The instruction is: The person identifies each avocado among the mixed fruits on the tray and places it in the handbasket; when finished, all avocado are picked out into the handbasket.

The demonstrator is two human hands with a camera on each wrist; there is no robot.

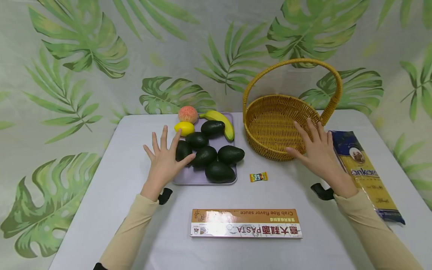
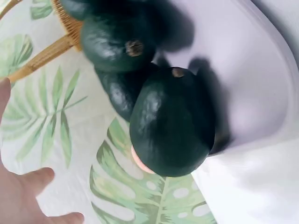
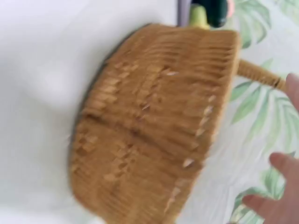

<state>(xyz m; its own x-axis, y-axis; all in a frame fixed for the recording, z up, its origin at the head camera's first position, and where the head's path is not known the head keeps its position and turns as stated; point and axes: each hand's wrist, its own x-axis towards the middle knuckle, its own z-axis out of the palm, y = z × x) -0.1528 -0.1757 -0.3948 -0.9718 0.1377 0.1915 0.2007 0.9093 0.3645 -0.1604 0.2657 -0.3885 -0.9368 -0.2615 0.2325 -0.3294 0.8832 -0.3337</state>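
My left hand [image 1: 163, 161] hovers with spread fingers over the left edge of a lilac tray [image 1: 179, 180]. On that tray lie several dark green avocados [image 1: 220, 172], a yellow lemon [image 1: 184, 128], a peach [image 1: 188, 114] and a banana [image 1: 228, 129]. The left wrist view shows one avocado [image 2: 173, 123] close up, apart from the fingers. My right hand [image 1: 318, 155], fingers also spread, is over the front right rim of a wicker basket [image 1: 270, 125] with a tall handle. In the right wrist view the basket's woven side [image 3: 149, 126] fills the middle, with fingertips at the right edge.
A small wrapped candy [image 1: 258, 177] lies between tray and basket. Nearer the front is a flat pasta box [image 1: 246, 224]. A blue and yellow pasta bag [image 1: 369, 176] lies at the right, beneath and beside the right forearm. Leaf-patterned cloth [image 1: 229, 56] hangs behind the table.
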